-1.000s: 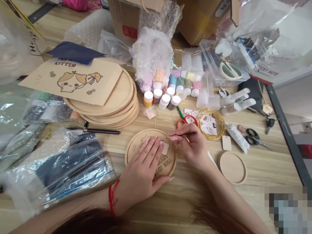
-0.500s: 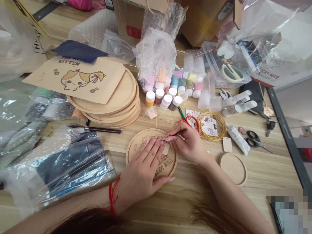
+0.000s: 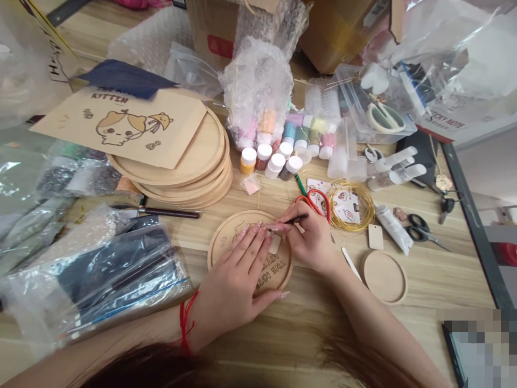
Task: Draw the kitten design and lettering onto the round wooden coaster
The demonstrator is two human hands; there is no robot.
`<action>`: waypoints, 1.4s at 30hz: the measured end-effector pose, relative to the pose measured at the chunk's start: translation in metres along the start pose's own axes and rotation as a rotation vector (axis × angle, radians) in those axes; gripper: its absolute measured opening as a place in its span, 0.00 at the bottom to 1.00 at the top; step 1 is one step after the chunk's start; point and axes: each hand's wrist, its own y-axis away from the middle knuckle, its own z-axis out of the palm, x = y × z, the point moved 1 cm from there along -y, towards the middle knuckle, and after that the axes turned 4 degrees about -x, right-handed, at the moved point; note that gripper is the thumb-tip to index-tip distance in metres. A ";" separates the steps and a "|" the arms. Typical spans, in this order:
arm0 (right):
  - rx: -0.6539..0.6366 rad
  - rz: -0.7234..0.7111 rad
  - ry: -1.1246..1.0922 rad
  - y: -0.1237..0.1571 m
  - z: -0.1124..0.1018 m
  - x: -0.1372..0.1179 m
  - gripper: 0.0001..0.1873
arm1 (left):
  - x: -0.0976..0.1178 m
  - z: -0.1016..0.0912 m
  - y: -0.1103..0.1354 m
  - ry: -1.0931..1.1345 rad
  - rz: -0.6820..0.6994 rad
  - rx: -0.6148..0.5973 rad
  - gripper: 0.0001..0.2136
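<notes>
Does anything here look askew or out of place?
The kitten board lies crooked on the stack of wooden plates, overhanging its left side, a dark blue sheet over its top edge. Nothing looks spilled.

1. Bright, even light; the worktop [image 3: 424, 280] carries only soft, faint shadows, as under the left hand [image 3: 238, 280].
2. Glare whitens the plastic bags [image 3: 456, 48] at upper right and upper left.
3. The centre is sharp: the thin stick [image 3: 298, 218] in the right hand [image 3: 313, 242] reads crisply.
4. Edges bow outward; hair [image 3: 161, 369] along the bottom is blurred, and the lower right corner is pixelated.
</notes>
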 end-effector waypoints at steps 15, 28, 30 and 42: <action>0.065 0.093 -0.062 0.009 -0.001 0.002 0.11 | -0.001 -0.001 0.001 0.049 -0.008 -0.023 0.37; 0.076 0.045 -0.021 0.008 0.002 -0.001 0.12 | 0.000 0.000 0.000 0.025 -0.008 -0.011 0.36; 0.096 0.060 0.000 0.008 0.004 -0.003 0.12 | -0.001 0.000 0.000 0.031 -0.010 -0.010 0.36; 0.198 0.130 -0.012 0.014 0.012 -0.007 0.10 | -0.001 0.001 0.001 0.058 -0.013 -0.029 0.37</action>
